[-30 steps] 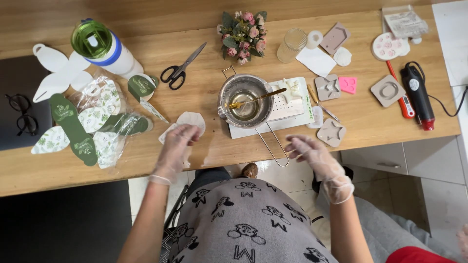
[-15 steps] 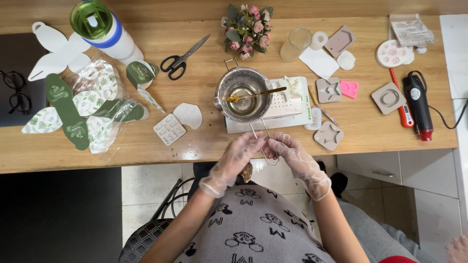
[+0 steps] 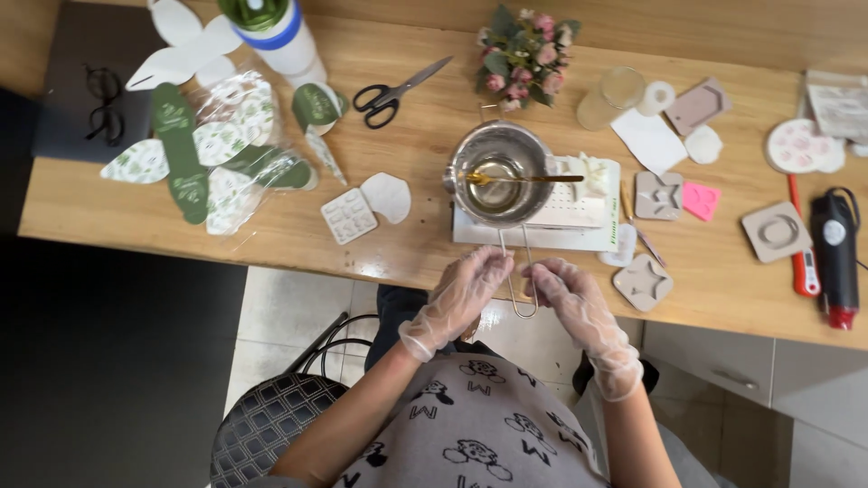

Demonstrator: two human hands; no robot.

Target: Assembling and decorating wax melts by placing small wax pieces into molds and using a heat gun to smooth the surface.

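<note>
Both my hands wear thin clear plastic gloves. My left hand and my right hand hang at the table's front edge, one on each side of the long wire handle of a steel pot. Their curled fingertips touch or nearly touch the wire; whether they grip it is unclear. The pot holds clear liquid, and a gold spoon lies across its rim. It rests on a white perforated stand.
Grey moulds lie right of the stand, with a pink one, a heat gun and a red thermometer. To the left are a white square mould, scissors, bagged leaf cards and glasses. Flowers stand behind.
My hands came in from wide apart over the table edge to meet at the pot's wire handle. The view has swung, so the table now sits further right.
</note>
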